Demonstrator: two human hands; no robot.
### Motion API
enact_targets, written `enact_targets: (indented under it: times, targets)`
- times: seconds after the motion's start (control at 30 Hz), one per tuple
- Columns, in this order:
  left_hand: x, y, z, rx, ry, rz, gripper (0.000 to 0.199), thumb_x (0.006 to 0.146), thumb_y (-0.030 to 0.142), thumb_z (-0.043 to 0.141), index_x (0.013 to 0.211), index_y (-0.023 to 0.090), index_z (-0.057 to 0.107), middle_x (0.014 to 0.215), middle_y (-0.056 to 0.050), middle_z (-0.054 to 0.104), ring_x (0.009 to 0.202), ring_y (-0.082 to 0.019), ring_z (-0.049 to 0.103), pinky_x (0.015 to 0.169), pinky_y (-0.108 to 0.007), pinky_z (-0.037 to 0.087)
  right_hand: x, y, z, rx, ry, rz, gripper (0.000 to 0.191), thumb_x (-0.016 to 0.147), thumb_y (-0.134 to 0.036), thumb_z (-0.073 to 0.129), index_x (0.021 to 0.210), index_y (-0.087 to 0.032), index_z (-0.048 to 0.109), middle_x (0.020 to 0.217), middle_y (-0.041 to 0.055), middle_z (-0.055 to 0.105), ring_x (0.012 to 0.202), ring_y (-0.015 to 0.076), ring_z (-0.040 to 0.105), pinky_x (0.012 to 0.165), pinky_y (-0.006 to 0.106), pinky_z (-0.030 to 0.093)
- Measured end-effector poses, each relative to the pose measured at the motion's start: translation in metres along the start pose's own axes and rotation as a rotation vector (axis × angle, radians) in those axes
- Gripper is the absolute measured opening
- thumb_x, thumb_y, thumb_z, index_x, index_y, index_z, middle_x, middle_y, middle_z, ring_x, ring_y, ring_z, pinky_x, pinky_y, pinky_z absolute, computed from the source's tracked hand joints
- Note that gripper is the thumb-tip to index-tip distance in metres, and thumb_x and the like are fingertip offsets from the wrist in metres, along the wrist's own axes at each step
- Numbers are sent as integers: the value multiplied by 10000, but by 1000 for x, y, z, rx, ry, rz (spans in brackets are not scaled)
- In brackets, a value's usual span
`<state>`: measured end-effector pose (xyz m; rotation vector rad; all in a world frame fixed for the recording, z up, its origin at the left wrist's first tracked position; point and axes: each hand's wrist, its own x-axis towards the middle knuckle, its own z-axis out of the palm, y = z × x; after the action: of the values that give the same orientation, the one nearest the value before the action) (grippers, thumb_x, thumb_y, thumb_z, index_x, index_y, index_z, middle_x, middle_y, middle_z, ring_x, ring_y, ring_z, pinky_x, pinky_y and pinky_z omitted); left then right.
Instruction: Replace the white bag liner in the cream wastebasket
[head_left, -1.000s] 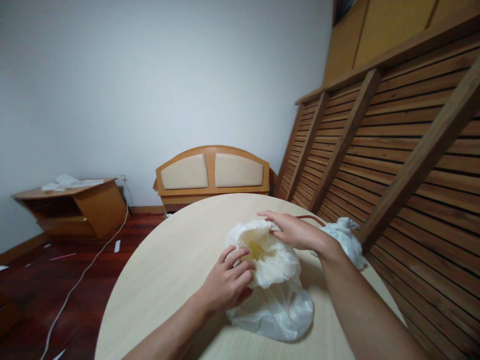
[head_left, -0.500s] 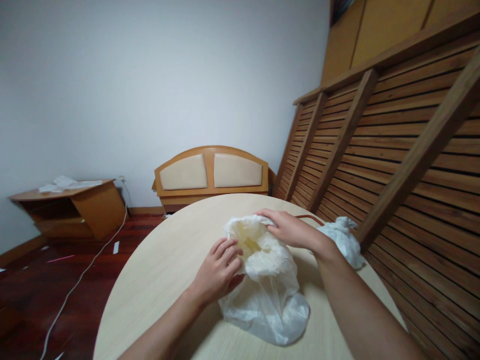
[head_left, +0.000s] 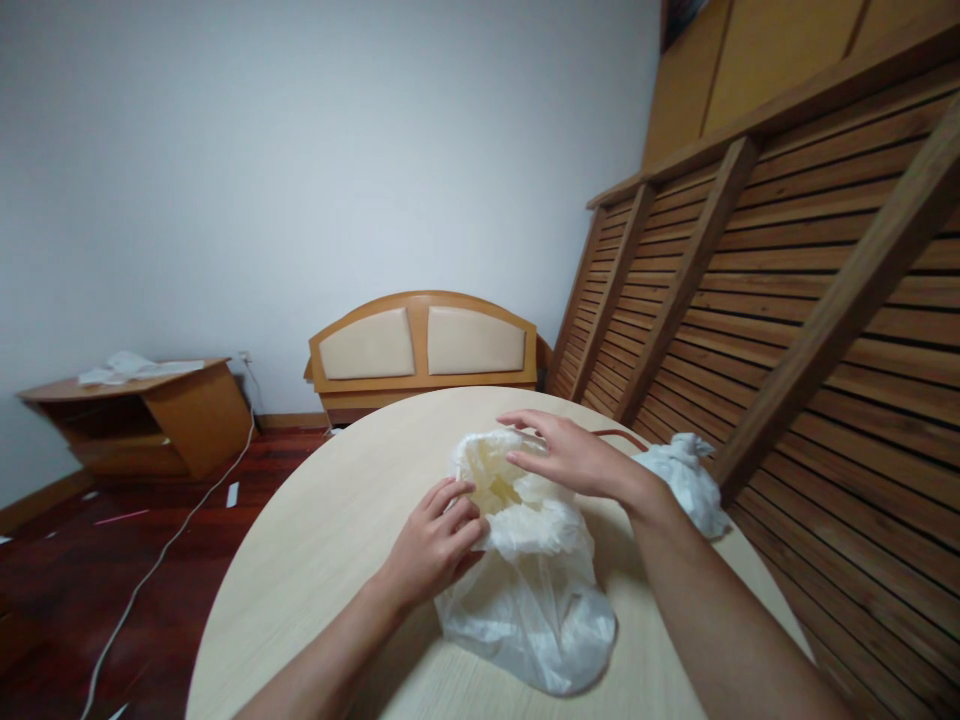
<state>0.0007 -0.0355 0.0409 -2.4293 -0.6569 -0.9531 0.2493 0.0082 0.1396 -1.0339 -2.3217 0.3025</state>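
A thin white plastic bag (head_left: 529, 600) rests on the round pale wooden table (head_left: 322, 560), its gathered mouth open and showing a yellowish inside. At the near left of that mouth, my left hand (head_left: 439, 535) has its fingers curled over the rim, with the thumb lower down against the bag. My right hand (head_left: 566, 452) is over the far right rim, thumb and fingers apart. Whether its fingertips touch the plastic is hard to make out. What lies deeper in the bag is hidden.
A knotted white bag (head_left: 686, 485) lies at the table's right edge, near a thin reddish-brown strip (head_left: 621, 435). Wooden slats (head_left: 750, 290) lean close on the right. Beyond the table stand a headboard (head_left: 424, 340) and a low cabinet (head_left: 187, 420); a white cable (head_left: 161, 560) crosses the floor.
My right hand has loosened from the rim, its fingers spreading and lifting slightly. The bag's mouth has shifted a little, while my left hand stays at its left side.
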Motion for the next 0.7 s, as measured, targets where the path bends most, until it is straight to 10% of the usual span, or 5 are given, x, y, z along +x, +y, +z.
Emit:
enact_targets:
  times: [0.2,0.43,0.57,0.7]
  targets:
    - [1,4,-1,5,19,-4,72,863,250,665,838,198,622,1071,-74,721,1249,-297,577,1049,-456,510,6,-12,13,-217,-80,57,212,906,-142,558,993,-224,733,1007,75,784,967,249,718,780,287,478]
    - [4,8,-14,-120,117,-40,347,835,405,625,1098,179,637,1357,-161,597,1361,-378,452,1063,-562,467,3,-20,10,-253,-89,92,246,880,-127,572,1000,-243,753,1018,74,794,970,247,719,732,262,439]
    - [7,10,-10,-205,198,-347,510,920,192,553,1422,231,471,1587,-162,366,1460,-325,375,1127,-546,424,3,-32,14,-197,-99,41,241,879,-142,595,1011,-248,767,1009,67,798,979,239,719,798,265,461]
    - [6,7,2,-495,194,-619,531,953,240,536,1466,206,403,1459,-157,544,1345,-276,541,1120,-489,457,5,-41,21,-145,-113,-19,299,853,-124,612,1051,-275,777,1047,50,800,1006,237,719,853,276,477]
